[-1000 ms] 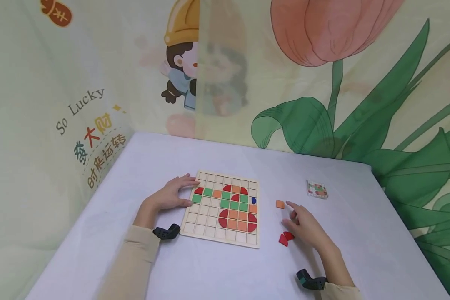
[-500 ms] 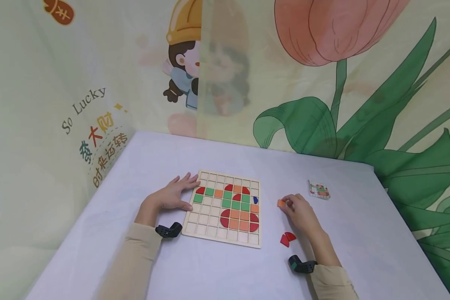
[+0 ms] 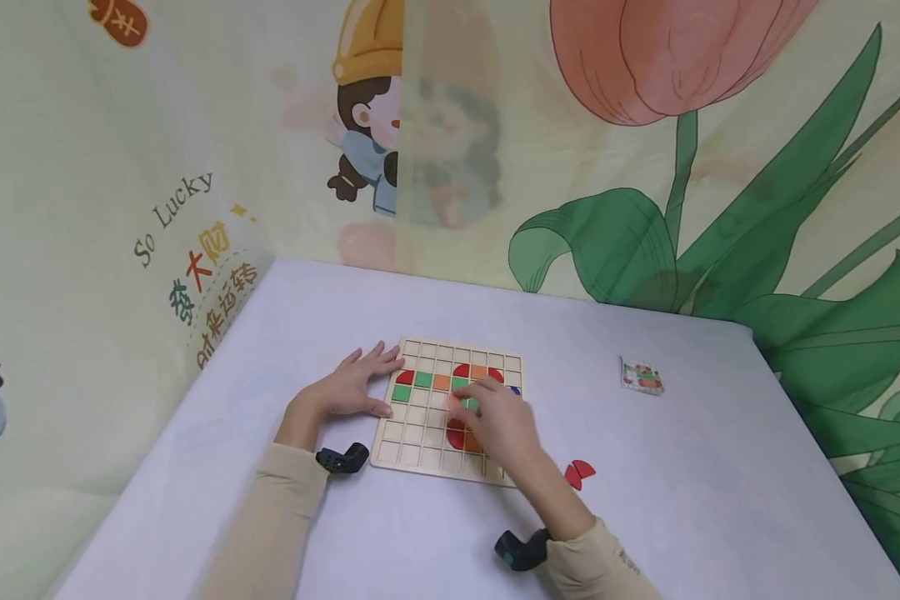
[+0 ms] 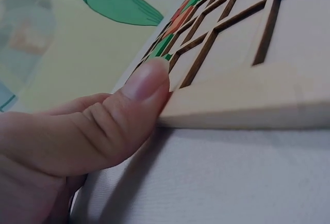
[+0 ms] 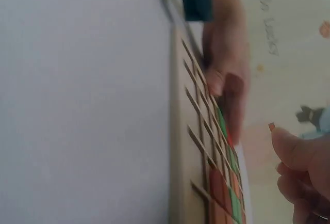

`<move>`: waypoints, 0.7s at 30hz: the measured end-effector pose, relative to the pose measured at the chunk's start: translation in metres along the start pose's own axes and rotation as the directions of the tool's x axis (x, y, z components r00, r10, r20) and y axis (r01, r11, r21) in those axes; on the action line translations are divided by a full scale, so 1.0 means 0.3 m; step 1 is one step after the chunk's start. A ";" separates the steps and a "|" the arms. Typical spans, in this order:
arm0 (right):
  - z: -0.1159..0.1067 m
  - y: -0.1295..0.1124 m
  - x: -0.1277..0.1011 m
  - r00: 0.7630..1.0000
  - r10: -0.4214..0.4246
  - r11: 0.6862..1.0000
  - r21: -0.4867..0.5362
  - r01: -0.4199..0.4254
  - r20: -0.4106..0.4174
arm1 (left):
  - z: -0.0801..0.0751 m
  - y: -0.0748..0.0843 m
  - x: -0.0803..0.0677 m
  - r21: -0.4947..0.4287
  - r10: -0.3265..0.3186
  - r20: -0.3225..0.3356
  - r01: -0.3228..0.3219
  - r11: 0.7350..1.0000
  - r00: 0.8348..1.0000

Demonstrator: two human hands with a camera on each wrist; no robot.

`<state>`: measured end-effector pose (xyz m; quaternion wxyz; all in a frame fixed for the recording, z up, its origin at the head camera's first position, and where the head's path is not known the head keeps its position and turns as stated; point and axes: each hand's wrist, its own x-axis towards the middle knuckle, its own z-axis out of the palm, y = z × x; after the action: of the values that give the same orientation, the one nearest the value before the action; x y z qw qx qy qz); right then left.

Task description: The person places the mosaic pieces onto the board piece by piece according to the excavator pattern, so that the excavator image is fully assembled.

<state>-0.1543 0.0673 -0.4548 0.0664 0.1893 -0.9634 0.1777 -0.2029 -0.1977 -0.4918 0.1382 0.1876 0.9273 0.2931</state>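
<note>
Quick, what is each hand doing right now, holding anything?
Left hand: open, fingers and thumb resting against the wooden grid board at its left edge.
Right hand: over the board, pinching a small orange tile.

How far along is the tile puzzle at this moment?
Done: red, green and orange tiles fill a patch of the wooden grid board; many cells are bare. In hand: the right hand is over the board's middle, and the right wrist view shows a small orange piece at its fingertip. The left hand presses the board's left edge. Left: two red pieces lie on the table, near a pattern card.
</note>
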 end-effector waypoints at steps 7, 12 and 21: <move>0.100 -0.157 0.036 0.989 -0.134 0.989 -0.059 0.138 0.063 | -0.014 -0.002 -0.011 -0.033 0.014 0.023 -0.013 0.999 1.000; 0.143 -0.165 0.066 0.988 -0.138 0.987 -0.068 0.143 0.073 | -0.013 -0.008 -0.011 -0.036 0.021 0.030 -0.020 0.999 0.999; 0.202 -0.173 0.080 0.991 -0.131 0.989 -0.068 0.134 0.039 | -0.010 -0.011 -0.011 -0.035 0.034 0.021 -0.034 0.999 0.999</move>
<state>-0.1598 -0.0080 -0.4900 0.0681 0.2535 -0.9554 0.1355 -0.2021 -0.2033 -0.4909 0.1461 0.2041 0.9172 0.3093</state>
